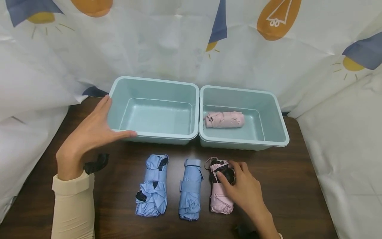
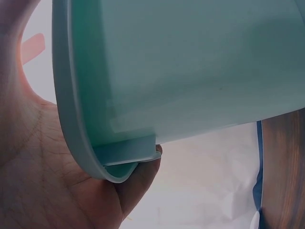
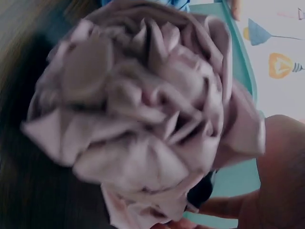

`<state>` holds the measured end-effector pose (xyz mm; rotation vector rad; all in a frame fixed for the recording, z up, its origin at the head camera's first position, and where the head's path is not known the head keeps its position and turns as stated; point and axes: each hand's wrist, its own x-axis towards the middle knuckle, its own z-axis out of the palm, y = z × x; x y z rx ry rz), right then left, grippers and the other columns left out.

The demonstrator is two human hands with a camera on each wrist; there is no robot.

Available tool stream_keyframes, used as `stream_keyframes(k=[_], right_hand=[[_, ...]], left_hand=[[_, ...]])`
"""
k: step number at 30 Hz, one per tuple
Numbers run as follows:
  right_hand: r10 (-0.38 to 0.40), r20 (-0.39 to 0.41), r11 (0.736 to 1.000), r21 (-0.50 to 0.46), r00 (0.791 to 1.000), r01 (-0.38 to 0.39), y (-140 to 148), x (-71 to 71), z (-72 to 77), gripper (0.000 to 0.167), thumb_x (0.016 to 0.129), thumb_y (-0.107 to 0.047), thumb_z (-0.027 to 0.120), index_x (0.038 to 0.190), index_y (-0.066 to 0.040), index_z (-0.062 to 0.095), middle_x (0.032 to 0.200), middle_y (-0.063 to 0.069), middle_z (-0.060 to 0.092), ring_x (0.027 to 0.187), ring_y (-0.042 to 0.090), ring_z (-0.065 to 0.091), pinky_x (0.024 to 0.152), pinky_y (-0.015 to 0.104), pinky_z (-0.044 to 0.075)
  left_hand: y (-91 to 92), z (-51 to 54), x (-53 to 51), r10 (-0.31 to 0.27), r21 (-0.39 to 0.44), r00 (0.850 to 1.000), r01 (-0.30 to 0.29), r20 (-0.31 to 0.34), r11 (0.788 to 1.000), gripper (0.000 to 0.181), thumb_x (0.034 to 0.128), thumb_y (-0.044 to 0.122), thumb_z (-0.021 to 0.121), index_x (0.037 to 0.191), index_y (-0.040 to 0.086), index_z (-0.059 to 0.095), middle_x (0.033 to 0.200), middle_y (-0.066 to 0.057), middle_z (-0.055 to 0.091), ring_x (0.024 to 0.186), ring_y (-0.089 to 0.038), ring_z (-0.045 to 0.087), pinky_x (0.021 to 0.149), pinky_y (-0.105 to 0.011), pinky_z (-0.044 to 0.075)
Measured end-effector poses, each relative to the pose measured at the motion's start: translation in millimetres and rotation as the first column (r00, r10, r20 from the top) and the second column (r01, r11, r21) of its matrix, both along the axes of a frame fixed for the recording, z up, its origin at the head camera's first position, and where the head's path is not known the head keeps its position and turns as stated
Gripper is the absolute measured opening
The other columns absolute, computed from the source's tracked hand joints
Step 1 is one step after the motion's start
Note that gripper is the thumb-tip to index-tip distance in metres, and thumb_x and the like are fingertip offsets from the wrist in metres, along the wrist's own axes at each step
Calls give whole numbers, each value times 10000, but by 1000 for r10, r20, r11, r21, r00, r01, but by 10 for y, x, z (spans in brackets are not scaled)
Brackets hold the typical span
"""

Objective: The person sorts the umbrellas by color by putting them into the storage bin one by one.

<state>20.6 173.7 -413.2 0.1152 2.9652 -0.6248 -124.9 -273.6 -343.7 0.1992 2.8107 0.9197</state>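
Umbrellas [image 1: 220,200]: two pink, two blue; right hand [image 1: 247,189] grips one pink, left hand [image 1: 91,131] holds one of two bins [image 1: 161,135].

Two blue folded umbrellas [image 1: 156,196] [image 1: 190,189] and two pink folded umbrellas [image 1: 221,199] [image 1: 225,119] — plus two teal bins [image 1: 161,135] [image 1: 238,142], two hands [image 1: 94,131] [image 1: 246,186] and one table [image 1: 283,179].

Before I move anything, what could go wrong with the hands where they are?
First, the right hand pinches the pink umbrella on the table near loose black fabric; lifted there, it might slip or unfurl. Second, the right wrist view shows bunched pink folds, which could spread or catch. Third, the left hand grips the left end of the left bin, close beside the right bin; a tug might knock them together.
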Motion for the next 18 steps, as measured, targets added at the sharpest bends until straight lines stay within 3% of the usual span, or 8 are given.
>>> stream_keyframes(k=[3,9,18], right_hand=[[-15,20,1000,10,1000,15,-37,27,1,817,903,-665,719,1490,-115,575,1328,174,637,1051,385,733,707,577,557],[-52,43,997,65,998,49,-112,57,-45,1021,845,-732,732,1506,19,528,1313,271,615,1047,433,709,719,607,566],[-68,39,996,66,997,65,-153,45,-93,1056,813,-742,755,1477,50,538,1285,270,608,972,416,700,683,572,563]], left_hand=[[7,1,4,0,-3,1000,0,-2,1000,1368,736,607,915,1688,409,-47,1764,-128,158,1321,-427,441,933,-712,481],[14,7,10,3,-12,1000,-3,-1,1000,1368,736,618,910,1689,407,-48,1778,-117,126,1323,-434,441,932,-725,477],[11,4,-4,1,-9,1000,-1,-8,1000,1382,726,604,924,1689,406,-47,1779,-113,134,1346,-436,427,943,-734,466]])
